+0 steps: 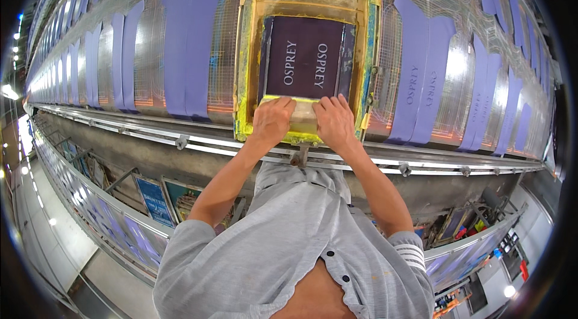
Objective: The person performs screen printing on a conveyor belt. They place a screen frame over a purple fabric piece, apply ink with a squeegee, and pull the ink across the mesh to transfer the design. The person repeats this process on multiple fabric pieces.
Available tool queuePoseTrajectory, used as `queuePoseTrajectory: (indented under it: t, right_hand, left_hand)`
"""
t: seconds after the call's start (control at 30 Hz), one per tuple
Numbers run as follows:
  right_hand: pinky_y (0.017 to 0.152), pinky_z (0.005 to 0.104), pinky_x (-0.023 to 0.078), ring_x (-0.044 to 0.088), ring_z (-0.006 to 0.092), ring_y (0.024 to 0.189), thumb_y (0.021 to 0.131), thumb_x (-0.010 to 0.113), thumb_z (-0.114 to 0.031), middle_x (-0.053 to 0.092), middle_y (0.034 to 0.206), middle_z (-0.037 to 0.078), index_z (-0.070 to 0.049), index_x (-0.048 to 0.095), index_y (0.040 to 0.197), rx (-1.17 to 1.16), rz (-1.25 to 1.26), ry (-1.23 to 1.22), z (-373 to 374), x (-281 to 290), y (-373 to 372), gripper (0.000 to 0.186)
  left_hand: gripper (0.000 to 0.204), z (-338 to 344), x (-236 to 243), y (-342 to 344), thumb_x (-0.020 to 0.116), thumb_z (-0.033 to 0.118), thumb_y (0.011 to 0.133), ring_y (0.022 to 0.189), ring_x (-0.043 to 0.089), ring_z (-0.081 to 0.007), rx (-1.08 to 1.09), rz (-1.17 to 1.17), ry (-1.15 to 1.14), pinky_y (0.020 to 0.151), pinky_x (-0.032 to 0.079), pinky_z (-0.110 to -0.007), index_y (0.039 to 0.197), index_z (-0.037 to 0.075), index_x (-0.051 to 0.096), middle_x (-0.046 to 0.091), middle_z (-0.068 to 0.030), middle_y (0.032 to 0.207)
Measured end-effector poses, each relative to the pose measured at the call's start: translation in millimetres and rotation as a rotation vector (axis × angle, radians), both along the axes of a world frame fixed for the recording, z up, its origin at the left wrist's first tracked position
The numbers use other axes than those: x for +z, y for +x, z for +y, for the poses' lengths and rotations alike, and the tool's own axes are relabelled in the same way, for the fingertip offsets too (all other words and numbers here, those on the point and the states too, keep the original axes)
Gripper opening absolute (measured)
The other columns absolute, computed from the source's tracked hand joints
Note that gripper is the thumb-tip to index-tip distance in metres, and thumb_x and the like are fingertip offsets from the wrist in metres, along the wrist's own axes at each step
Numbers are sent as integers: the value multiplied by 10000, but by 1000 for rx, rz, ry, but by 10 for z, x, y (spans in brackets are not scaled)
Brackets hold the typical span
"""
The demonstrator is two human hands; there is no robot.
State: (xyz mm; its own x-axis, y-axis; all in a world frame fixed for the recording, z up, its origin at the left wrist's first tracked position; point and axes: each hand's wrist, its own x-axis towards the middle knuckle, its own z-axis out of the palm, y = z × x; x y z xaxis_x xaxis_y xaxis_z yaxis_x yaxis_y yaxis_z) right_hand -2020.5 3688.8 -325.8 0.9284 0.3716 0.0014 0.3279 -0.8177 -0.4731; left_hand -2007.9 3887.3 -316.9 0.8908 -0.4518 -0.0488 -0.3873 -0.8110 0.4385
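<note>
A screen-printing frame (371,78), crusted with yellow and blue ink, lies on the long table in front of me. Inside it is dark purple mesh (307,36) with pale lettering in two columns. Both hands grip a squeegee (304,113) with a tan body and a yellow edge, at the near end of the mesh. My left hand (272,119) curls over its left end. My right hand (335,121) wraps its right end, the fingers bent over the top. The squeegee's lower edge is hidden.
Purple fabric pieces (189,48) lie along the table to the left. To the right, a purple piece (421,72) bears printed lettering, and more pieces follow. A metal rail (385,162) with clamps runs along the near edge. Framed screens (153,198) stand on a shelf below.
</note>
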Motion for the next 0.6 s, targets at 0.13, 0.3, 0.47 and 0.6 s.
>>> queuePoseTrajectory:
  t: [0.13, 0.3, 0.47, 0.6]
  right_hand:
    - [964, 498, 448, 618, 306, 880, 741, 596, -65, 608, 817, 111, -66, 674, 810, 29, 78, -8, -96, 26, 384, 104]
    - [871, 495, 466, 643, 314, 827, 742, 604, -87, 637, 825, 127, -71, 678, 786, 7, 10, -50, -349, 19, 1637, 88]
    - [906, 478, 446, 630, 305, 882, 731, 631, -84, 623, 837, 101, -70, 664, 812, -17, -76, -23, -415, -136, 1879, 88]
    - [968, 507, 429, 603, 305, 925, 713, 648, -56, 592, 870, 97, -67, 650, 855, -10, -101, -32, -246, -65, 1247, 142]
  left_hand:
    - [331, -15, 14, 451, 635, 16, 690, 819, 703, -313, -44, 135, 147, 731, 556, -435, 982, 113, 759, 731, -105, 913]
    - [323, -269, 39, 1739, 635, 40, 700, 838, 698, -331, -46, 50, 154, 756, 554, -454, 963, 162, 777, 724, -133, 875]
    - [322, -338, -59, 1983, 601, 18, 733, 879, 689, -326, -36, -38, 96, 758, 548, -447, 998, 118, 754, 720, -124, 944]
    - [340, -226, -170, 1298, 608, -3, 724, 891, 687, -301, -14, -2, 89, 748, 554, -413, 1038, 79, 707, 706, -98, 1031]
